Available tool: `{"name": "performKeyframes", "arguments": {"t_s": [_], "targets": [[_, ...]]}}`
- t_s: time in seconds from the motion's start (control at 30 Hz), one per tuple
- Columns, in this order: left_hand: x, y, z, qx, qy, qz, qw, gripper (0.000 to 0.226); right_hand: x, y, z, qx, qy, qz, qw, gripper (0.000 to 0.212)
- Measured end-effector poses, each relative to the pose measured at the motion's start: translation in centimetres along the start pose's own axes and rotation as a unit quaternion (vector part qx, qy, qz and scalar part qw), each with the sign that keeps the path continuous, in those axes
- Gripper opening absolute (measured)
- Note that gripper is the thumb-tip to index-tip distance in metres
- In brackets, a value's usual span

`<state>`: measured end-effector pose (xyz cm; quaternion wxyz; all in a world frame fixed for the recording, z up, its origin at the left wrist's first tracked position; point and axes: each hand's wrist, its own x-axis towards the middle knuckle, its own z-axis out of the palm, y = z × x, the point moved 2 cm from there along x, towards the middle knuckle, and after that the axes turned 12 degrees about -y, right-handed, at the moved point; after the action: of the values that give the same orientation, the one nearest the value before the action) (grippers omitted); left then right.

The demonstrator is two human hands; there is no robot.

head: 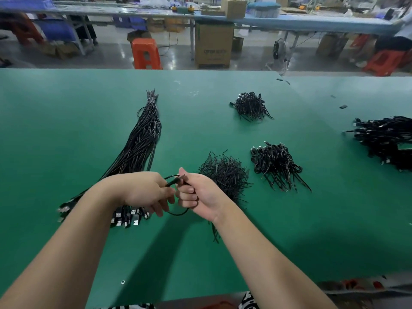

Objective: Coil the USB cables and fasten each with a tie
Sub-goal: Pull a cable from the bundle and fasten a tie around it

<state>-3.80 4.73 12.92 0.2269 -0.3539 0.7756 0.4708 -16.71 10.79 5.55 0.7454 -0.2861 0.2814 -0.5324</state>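
**Both hands on one black cable above the green worktop**

Head view: the left hand [148, 191] and the right hand [197, 194] meet just above the near middle of the green worktop [66, 112]. Both are curled round a single black USB cable [172, 181]: the left grip pinches it near a dark plug end, the right grip is a closed fist round the cable with the thumb raised. A loop of that cable [178, 213] hangs below and between the two hands.

Under the left wrist lies a long bundle of straight cables [142, 143], tied near its far tip, running away and slightly right; its USB plugs [128, 217] fan out at the near end, beside the left hand.

Just beyond the right hand, partly hidden by it, sits a loose heap of thin black ties [225, 172]. To its right is a pile of coiled cables [276, 166]; a second such pile [250, 105] lies farther back, and a larger heap of cables [385, 139] rests at the right edge.

Beyond the worktop stand an orange stool [146, 53] and a cardboard box [214, 44] on the floor.
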Motion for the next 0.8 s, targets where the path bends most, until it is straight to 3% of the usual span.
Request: {"name": "performKeyframes", "arguments": {"t_s": [0.17, 0.27, 0.33, 0.43, 0.5, 0.6, 0.67, 0.7, 0.73, 0.8], "targets": [[1.0, -0.3, -0.3, 0.080, 0.119, 0.022, 0.989, 0.041, 0.0, 0.3, 0.1, 0.027, 0.005, -0.013, 1.000, 0.038], [1.7, -1.0, -0.2, -0.021, 0.140, 0.090, 0.986, 0.031, -0.3, 0.1, 0.1, 0.006, -0.002, -0.022, 1.000, 0.040], [2.5, -1.4, -0.5, -0.138, 0.192, 0.140, 0.962, 0.033, -0.6, 0.1, 0.2, -0.020, -0.015, -0.025, 0.999, 0.039], [3.2, -1.3, -1.2, -0.307, 0.276, 0.229, 0.882, 0.037, -0.8, 0.4, 0.7, -0.040, -0.034, -0.028, 0.998, 0.038], [3.2, -1.0, -2.0, -0.445, 0.300, 0.295, 0.790, 0.038, -0.8, 0.7, 0.9, -0.048, -0.039, -0.023, 0.998, 0.038], [2.2, -0.4, -3.6, -0.623, 0.254, 0.358, 0.648, 0.044, -0.8, 1.5, 0.9, -0.047, -0.030, -0.010, 0.998, 0.039], [1.2, -0.3, -3.9, -0.669, 0.193, 0.374, 0.613, 0.039, -0.8, 2.0, 0.7, -0.020, -0.022, -0.004, 1.000, 0.040], [0.8, -0.2, -3.8, -0.666, 0.158, 0.380, 0.622, 0.038, -0.8, 2.1, 0.5, 0.002, -0.019, -0.003, 1.000, 0.041], [0.4, -0.3, -3.6, -0.639, 0.128, 0.383, 0.654, 0.038, -0.8, 2.0, 0.2, 0.025, -0.015, -0.002, 1.000, 0.041], [-0.2, -0.6, -2.9, -0.507, 0.081, 0.372, 0.773, 0.039, -0.8, 1.5, -0.2, 0.059, -0.009, -0.003, 0.998, 0.040]]}}
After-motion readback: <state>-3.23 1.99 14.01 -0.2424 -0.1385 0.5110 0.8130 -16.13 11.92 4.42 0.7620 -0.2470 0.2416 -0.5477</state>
